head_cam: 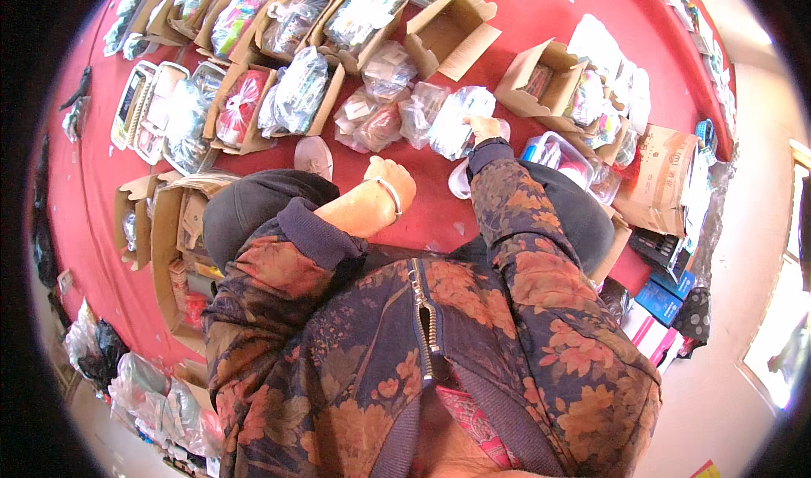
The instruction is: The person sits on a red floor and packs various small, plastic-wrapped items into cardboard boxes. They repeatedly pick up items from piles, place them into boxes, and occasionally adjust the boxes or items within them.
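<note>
My left hand, with a bangle at its wrist, is over the red floor covering between my knees. Its fingers are curled and partly turned away, and nothing shows in it. My right hand reaches forward to a clear plastic bag of packaged goods and touches its right side; whether the fingers grip it cannot be told. Just left of that bag lies another clear bag. Further left are clear bags with pale and reddish contents. My shoes stand on either side of the gap between the hands.
An open cardboard box stands ahead. Rows of cardboard boxes with bagged goods fill the front left. At right are another open box, a clear plastic tub and a large carton. A long box sits beside my left knee.
</note>
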The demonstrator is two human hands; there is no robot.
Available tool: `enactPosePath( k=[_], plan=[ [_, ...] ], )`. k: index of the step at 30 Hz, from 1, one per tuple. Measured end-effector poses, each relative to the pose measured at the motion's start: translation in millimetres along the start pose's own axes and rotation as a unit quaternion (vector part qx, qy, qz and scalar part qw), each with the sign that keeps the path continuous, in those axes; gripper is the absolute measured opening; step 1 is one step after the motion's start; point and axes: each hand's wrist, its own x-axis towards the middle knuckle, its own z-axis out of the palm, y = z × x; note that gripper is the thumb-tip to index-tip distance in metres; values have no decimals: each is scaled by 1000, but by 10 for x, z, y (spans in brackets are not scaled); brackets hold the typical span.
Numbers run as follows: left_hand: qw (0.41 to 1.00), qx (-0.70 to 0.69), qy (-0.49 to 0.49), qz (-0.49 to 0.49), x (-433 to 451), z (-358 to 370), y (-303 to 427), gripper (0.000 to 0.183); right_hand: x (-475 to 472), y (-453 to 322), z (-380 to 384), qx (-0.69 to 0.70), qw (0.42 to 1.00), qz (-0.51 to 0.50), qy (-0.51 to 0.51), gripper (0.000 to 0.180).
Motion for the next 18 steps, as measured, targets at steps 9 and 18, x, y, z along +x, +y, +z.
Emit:
enactPosePath(
  k=[9, 18],
  plan=[
    [1000, -15, 15, 10, 68, 10, -26, 21, 217, 114, -23, 111, 983, -18, -144, 23],
    [998, 22, 41, 31, 154, -31, -26, 21, 690, -502, -742, 63, 985, -76, -139, 36]
  ],
)
